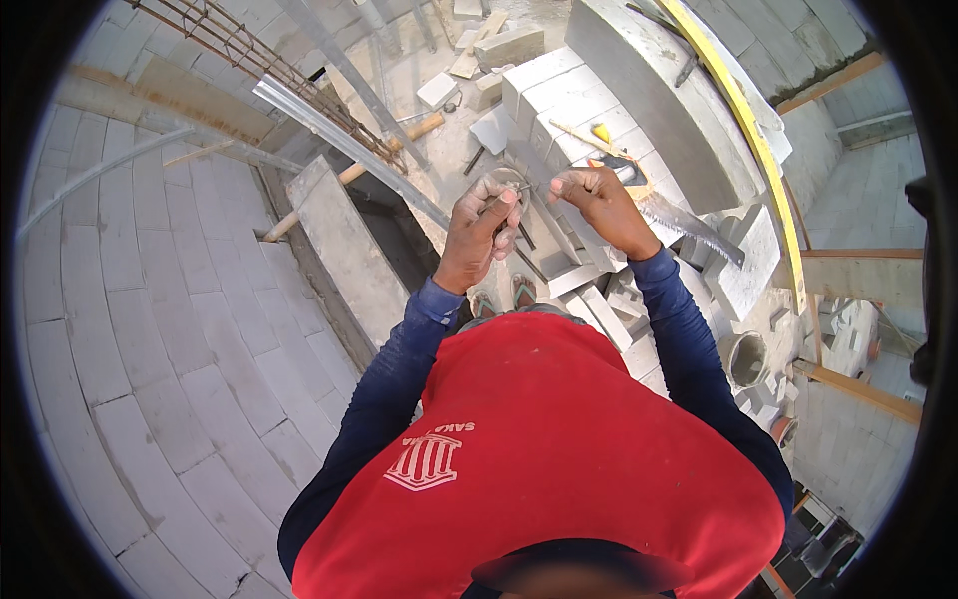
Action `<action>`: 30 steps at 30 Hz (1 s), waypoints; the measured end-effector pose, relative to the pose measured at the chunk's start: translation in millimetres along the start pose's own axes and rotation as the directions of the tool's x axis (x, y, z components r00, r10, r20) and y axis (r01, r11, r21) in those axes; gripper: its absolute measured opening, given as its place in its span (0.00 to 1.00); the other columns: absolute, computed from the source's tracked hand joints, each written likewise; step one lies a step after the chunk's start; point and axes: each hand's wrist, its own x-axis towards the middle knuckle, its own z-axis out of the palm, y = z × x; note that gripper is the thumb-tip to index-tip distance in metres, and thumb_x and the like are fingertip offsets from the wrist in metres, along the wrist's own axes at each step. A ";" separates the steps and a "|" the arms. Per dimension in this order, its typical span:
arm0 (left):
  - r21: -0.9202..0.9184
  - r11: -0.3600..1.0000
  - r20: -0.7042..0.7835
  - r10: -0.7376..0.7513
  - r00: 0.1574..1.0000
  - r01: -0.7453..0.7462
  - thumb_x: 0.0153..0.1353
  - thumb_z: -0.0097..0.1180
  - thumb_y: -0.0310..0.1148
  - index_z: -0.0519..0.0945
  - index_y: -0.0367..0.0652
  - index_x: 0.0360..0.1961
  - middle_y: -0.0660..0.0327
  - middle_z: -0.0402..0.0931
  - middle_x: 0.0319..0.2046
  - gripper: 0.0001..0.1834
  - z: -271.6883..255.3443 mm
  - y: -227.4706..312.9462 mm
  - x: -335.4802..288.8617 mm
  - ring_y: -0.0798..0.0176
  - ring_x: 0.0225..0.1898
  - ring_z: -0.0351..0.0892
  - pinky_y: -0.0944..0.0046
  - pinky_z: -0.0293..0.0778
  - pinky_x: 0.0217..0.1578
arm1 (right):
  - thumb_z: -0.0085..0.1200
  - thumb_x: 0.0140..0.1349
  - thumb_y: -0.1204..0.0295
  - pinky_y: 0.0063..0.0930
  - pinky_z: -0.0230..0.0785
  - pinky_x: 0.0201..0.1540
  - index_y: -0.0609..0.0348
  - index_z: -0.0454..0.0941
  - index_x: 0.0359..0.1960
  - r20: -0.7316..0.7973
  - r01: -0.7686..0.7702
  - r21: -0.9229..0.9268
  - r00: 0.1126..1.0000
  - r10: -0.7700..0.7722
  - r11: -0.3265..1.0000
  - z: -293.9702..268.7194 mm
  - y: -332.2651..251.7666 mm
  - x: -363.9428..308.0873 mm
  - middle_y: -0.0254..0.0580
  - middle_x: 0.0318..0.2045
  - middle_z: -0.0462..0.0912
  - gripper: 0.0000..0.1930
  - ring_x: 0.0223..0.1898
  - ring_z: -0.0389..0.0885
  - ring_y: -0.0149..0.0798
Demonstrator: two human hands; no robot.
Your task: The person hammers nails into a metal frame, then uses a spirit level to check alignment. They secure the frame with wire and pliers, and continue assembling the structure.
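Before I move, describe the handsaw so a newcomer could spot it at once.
Find the long yellow bar at the picture's right, then look left toward the right hand. Between them lies the handsaw, set apart from the pale blocks by its toothed metal blade.

1. The left hand [477, 228] is wearing matt, pale dust; its thin piece [524, 187] is looking metallic.
2. The saw blade [696, 229] is showing smooth metal.
3. Pale blocks [569, 85] are looking matt and chalky.
4. The red shirt [559, 419] is showing matt cloth.
5. The bar lattice [261, 58] is looking like rough, rusty metal.
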 end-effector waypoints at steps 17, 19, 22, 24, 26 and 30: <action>0.230 0.925 0.031 -0.318 0.948 0.303 0.70 0.66 0.39 0.77 0.43 0.38 0.70 0.73 0.22 0.13 -12.8 -12.7 -22.2 0.81 0.17 0.60 0.77 0.52 0.18 | 0.56 0.73 0.61 0.49 0.71 0.37 0.61 0.86 0.40 0.133 0.146 -0.443 0.986 -0.096 0.885 -22.0 14.3 -19.2 0.58 0.24 0.82 0.15 0.29 0.81 0.61; 0.359 0.889 0.043 -0.321 0.946 0.286 0.68 0.68 0.43 0.78 0.42 0.39 0.70 0.73 0.22 0.16 -21.6 -16.9 -18.8 0.79 0.18 0.62 0.76 0.55 0.18 | 0.57 0.73 0.61 0.48 0.70 0.33 0.63 0.86 0.38 0.132 0.204 -0.364 0.977 -0.166 0.909 -25.9 10.2 -27.8 0.56 0.22 0.81 0.16 0.25 0.79 0.60; 0.114 0.919 -0.099 -0.366 0.925 0.376 0.69 0.67 0.44 0.79 0.42 0.38 0.68 0.76 0.23 0.17 -39.3 -23.1 -9.6 0.79 0.19 0.64 0.75 0.57 0.19 | 0.58 0.73 0.60 0.46 0.69 0.30 0.65 0.85 0.37 0.191 0.282 -0.257 0.953 -0.237 0.924 -21.4 6.1 -56.2 0.57 0.20 0.81 0.18 0.22 0.80 0.56; 0.266 0.894 -0.184 -0.320 0.930 0.360 0.71 0.65 0.44 0.79 0.41 0.41 0.68 0.76 0.22 0.16 -45.8 -34.2 -3.0 0.79 0.18 0.66 0.78 0.57 0.18 | 0.57 0.74 0.59 0.45 0.69 0.29 0.65 0.86 0.36 0.252 0.188 -0.280 0.961 -0.117 0.941 -12.6 11.9 -73.5 0.56 0.20 0.81 0.18 0.22 0.80 0.56; 0.576 0.779 -0.228 -0.138 0.964 0.247 0.72 0.64 0.45 0.82 0.39 0.41 0.63 0.82 0.25 0.18 -43.2 -52.8 11.8 0.78 0.22 0.74 0.77 0.65 0.21 | 0.57 0.74 0.59 0.44 0.69 0.30 0.64 0.86 0.35 0.233 0.100 -0.234 0.971 -0.044 0.967 -13.5 24.1 -87.8 0.54 0.20 0.81 0.19 0.22 0.80 0.55; 0.804 0.575 0.020 0.226 0.974 -0.150 0.73 0.62 0.43 0.84 0.32 0.40 0.55 0.89 0.35 0.19 -18.7 -81.5 75.0 0.68 0.38 0.86 0.65 0.79 0.42 | 0.58 0.74 0.57 0.39 0.68 0.32 0.60 0.88 0.37 0.057 -0.098 -0.187 0.992 0.110 0.977 -31.1 53.7 -115.6 0.51 0.23 0.81 0.18 0.23 0.76 0.43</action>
